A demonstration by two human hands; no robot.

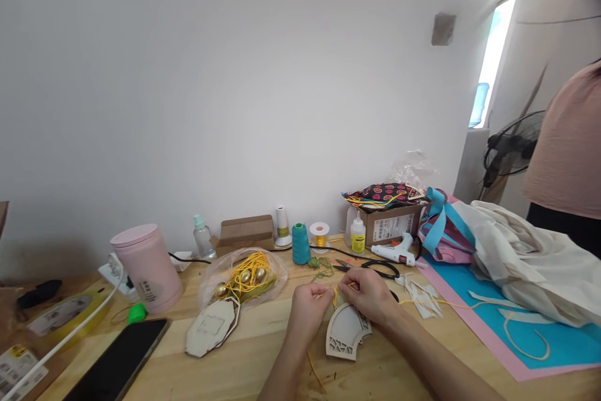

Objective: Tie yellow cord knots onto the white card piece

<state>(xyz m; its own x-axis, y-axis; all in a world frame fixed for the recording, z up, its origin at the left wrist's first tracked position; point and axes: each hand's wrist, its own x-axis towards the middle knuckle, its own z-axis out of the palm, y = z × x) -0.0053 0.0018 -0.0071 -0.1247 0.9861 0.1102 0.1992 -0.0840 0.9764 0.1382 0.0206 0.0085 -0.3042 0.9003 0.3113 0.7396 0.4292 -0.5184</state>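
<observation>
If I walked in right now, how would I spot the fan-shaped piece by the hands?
At the wooden table against the white wall, find the left hand and right hand pinching yellow cord. The fan-shaped piece shows just below them. Unlike the many-sided pale pieces further left, it is curved, with cut-out lattice at both ends.

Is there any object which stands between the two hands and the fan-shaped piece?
Nothing visible is in the way. The left hand and right hand pinch the yellow cord, close by the piece's upper edge.
</observation>
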